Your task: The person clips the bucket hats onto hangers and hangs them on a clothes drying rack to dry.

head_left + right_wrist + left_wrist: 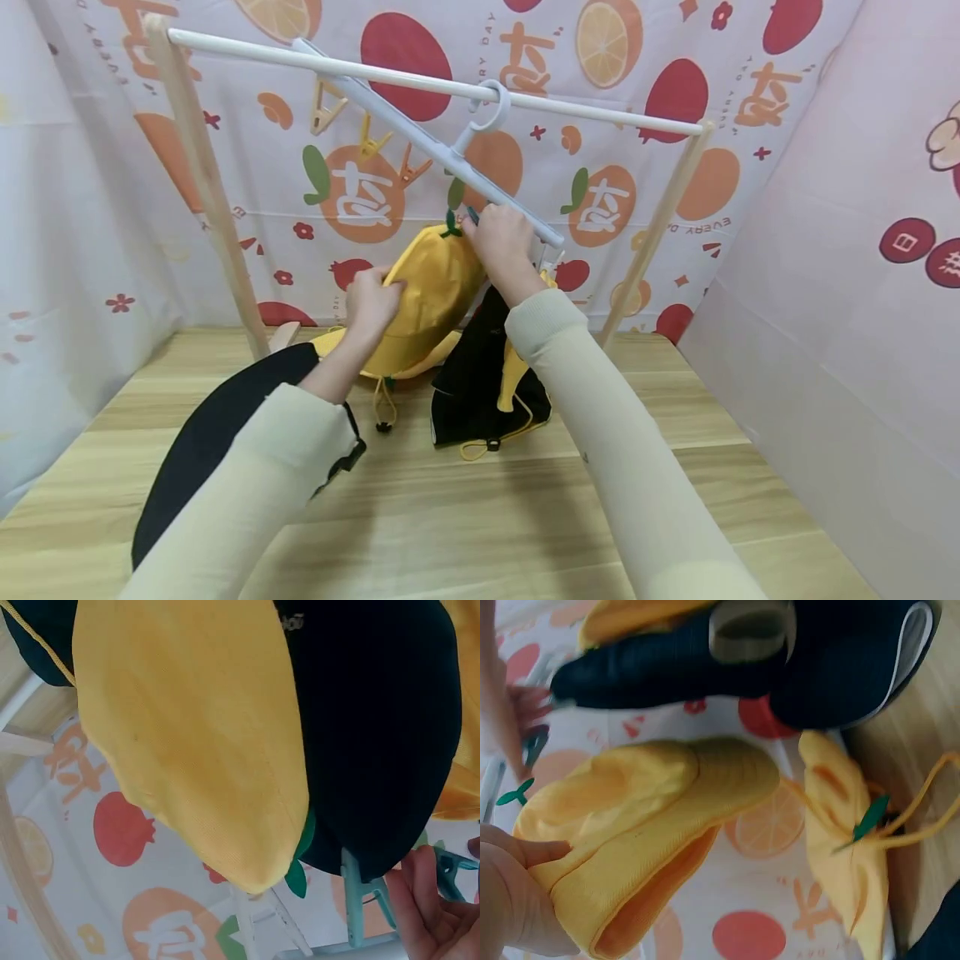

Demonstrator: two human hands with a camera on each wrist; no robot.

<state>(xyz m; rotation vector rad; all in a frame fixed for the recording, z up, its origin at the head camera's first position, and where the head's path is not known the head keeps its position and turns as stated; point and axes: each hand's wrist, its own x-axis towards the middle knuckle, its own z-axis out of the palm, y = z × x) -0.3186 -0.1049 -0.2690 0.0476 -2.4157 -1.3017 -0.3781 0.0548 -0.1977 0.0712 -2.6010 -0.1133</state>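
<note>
My left hand (372, 300) pinches the edge of a yellow bucket-style hat (431, 287) with a green leaf on its crown. In the left wrist view, the left thumb lies against the fabric of this hat (622, 802). My right hand (506, 242) is by the low end of a pale blue hanger (442, 150), holding a dark green clothespin (454, 870) beside the hat's crown. In the right wrist view, a teal clothespin (364, 900) grips a black hat (375, 742), and a white clothespin (262, 922) grips another yellow hat (195, 742).
The hanger tilts from a white rod (420, 79) on wooden posts (202, 175). On its higher side hang wooden (326, 108), yellow (370, 140) and orange (412, 167) clothespins. A black hat (225, 433) lies on the wooden table (420, 508) under my left forearm. Printed cloth (810, 250) surrounds the table.
</note>
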